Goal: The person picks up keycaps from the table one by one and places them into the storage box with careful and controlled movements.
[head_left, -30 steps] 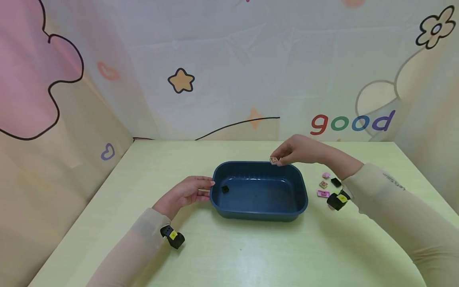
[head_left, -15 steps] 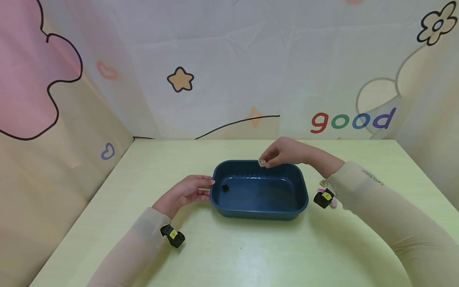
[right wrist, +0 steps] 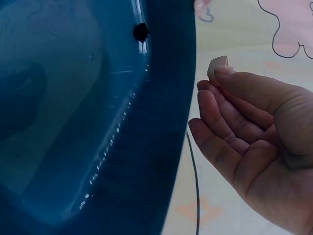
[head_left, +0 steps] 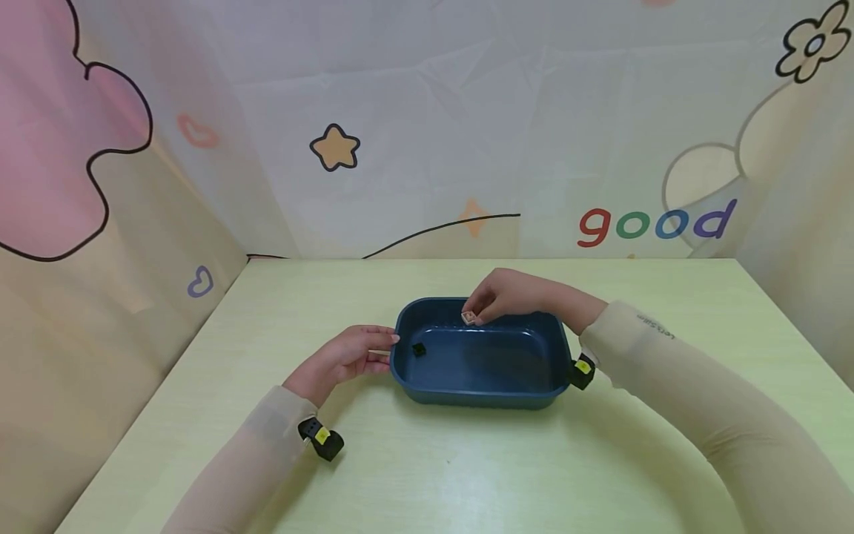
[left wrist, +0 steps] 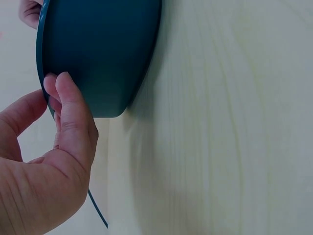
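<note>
A dark blue plastic basin (head_left: 480, 397) stands mid-table. My left hand (head_left: 347, 354) holds its left rim; in the left wrist view, the thumb is at the rim and the fingers lie against the outer wall. My right hand (head_left: 510, 297) reaches over the far side of the basin. Its thumb and index finger pinch a small pale square piece (head_left: 468, 318), hollow-looking, with thin raised edges. The right wrist view shows this piece (right wrist: 218, 66) at the thumb tip, its far side hidden by the fingers. A small black piece (head_left: 419, 349) lies inside the basin near its left end.
The pale table (head_left: 427, 467) meets a printed cloth backdrop (head_left: 427, 133) at the rear, with more cloth on both sides. A black wrist camera (head_left: 583, 372) on the right arm overlaps the basin's right edge. The right sleeve (head_left: 667, 371) crosses the table's right side.
My right hand has moved left and slightly lower over the basin with the pale piece. Several small pieces right of the basin are now hidden behind the right sleeve. The left hand stays put.
</note>
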`<state>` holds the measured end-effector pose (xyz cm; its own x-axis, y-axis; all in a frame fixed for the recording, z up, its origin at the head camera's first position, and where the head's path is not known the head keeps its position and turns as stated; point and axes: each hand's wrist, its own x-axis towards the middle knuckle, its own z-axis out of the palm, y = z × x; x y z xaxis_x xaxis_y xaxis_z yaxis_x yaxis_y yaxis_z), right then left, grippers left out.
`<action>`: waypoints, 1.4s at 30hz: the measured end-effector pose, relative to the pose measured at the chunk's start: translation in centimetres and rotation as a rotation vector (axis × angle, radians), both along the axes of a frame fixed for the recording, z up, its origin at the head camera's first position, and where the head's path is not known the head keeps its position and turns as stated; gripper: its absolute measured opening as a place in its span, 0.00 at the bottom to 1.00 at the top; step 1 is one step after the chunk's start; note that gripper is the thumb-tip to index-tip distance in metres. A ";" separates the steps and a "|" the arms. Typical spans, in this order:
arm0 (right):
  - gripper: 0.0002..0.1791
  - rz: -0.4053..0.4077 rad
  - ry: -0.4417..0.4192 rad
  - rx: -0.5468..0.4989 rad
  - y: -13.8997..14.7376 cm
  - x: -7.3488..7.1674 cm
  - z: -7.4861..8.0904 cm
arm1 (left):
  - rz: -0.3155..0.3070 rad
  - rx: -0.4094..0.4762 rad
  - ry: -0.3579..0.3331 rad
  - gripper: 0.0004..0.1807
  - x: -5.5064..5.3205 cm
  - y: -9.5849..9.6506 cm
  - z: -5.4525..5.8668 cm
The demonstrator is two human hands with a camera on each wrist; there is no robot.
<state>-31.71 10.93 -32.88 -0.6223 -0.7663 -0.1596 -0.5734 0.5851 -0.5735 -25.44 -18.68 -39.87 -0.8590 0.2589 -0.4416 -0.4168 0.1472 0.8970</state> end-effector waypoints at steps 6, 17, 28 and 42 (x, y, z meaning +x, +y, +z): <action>0.14 0.047 -0.003 0.021 -0.9 -0.3 -0.6 | 0.000 0.002 0.001 0.15 0.0 0.0 0.0; 0.14 0.067 -0.002 0.085 -2.3 -0.5 -1.5 | 0.001 0.000 0.002 0.17 0.3 -0.1 0.4; 0.13 0.081 -0.018 0.122 -3.2 -1.3 -2.0 | 0.002 -0.008 -0.002 0.16 0.1 -0.2 0.6; 0.12 0.123 -0.041 0.118 -4.6 -1.2 -3.9 | 0.013 -0.006 -0.013 0.17 0.2 -0.1 0.3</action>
<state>-32.93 6.36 -36.82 -0.5160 -0.8107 -0.2764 -0.6223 0.5766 -0.5294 -25.28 -18.81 -39.62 -0.8565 0.2450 -0.4542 -0.4303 0.1468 0.8906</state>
